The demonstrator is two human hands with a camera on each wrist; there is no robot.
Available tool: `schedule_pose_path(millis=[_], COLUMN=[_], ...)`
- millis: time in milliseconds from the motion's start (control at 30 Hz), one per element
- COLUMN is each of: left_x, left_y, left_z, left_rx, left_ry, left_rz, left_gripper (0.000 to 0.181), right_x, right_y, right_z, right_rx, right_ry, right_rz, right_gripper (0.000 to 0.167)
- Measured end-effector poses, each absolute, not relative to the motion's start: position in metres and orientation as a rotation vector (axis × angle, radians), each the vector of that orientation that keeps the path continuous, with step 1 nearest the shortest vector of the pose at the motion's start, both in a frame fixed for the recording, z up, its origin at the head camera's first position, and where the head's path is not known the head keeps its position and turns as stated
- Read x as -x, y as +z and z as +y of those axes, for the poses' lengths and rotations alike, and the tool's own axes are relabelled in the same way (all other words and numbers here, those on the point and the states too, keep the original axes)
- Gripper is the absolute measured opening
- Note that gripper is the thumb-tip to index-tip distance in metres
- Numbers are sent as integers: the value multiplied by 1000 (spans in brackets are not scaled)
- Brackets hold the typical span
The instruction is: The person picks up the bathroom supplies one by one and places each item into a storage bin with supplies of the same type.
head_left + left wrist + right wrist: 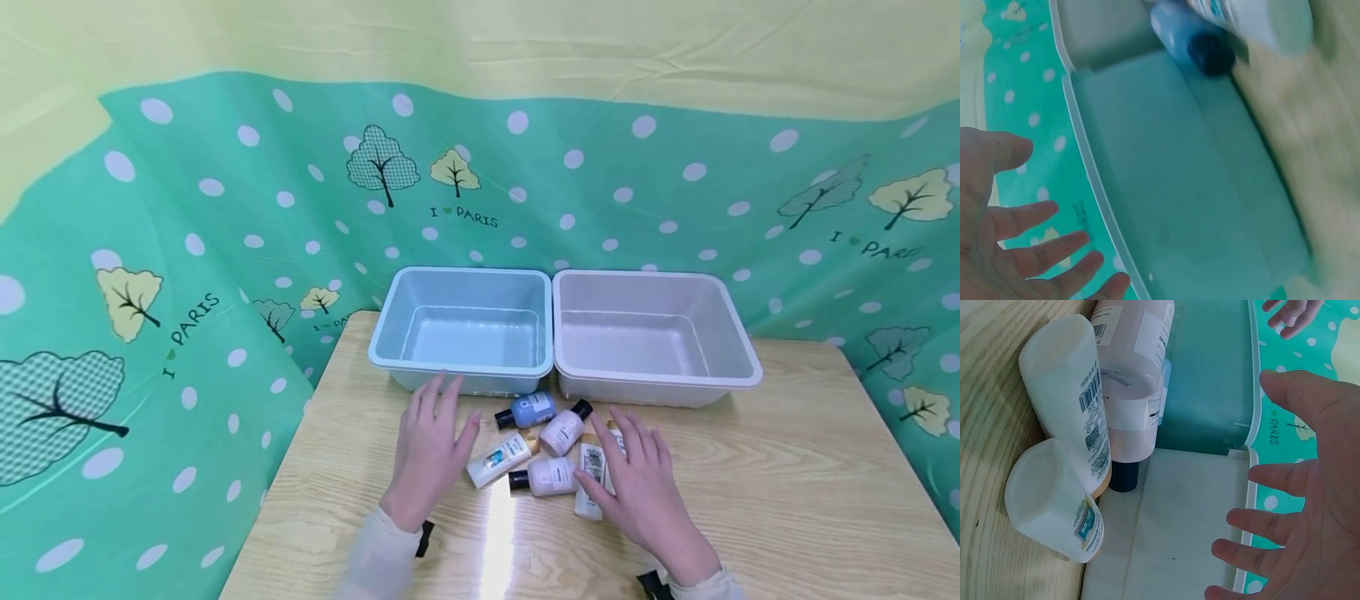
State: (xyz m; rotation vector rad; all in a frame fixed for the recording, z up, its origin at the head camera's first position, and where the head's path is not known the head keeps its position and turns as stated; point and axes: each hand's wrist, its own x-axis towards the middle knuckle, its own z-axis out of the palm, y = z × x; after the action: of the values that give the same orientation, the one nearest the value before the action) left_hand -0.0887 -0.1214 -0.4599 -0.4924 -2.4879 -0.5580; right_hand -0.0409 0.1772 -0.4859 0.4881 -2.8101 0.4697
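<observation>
Several small bottles lie on their sides in front of two bins. My left hand point(431, 446) hovers left of them with fingers spread, holding nothing. Nearest to it is a white bottle with a gold cap point(498, 460); a blue bottle with a black cap point(533, 410) lies beyond. Two pale pink bottles with black caps, one upper point(562, 432) and one lower point(552, 477), lie in the middle. My right hand point(641, 492), fingers apart and holding nothing, is over the right side of the group. It partly hides two white bottles point(1066, 400) there.
A light blue bin point(461, 367) and a pale grey bin point(660, 379) stand side by side at the back of the wooden table point(810, 467). Behind them hangs a green dotted curtain point(600, 183) with printed trees.
</observation>
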Motion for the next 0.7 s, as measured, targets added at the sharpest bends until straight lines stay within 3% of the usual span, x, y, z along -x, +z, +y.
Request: schedule_pose_path(millis=[700], left_x=[139], left_y=[-452], left_z=[-201], left_rx=[80], left_ry=[-704], left_rz=[-2545], left_gripper=[51], right_x=[40], right_y=[-496], right_z=[189], right_rx=[-305], right_ry=[636], right_rz=[-2900], right_gripper=[75])
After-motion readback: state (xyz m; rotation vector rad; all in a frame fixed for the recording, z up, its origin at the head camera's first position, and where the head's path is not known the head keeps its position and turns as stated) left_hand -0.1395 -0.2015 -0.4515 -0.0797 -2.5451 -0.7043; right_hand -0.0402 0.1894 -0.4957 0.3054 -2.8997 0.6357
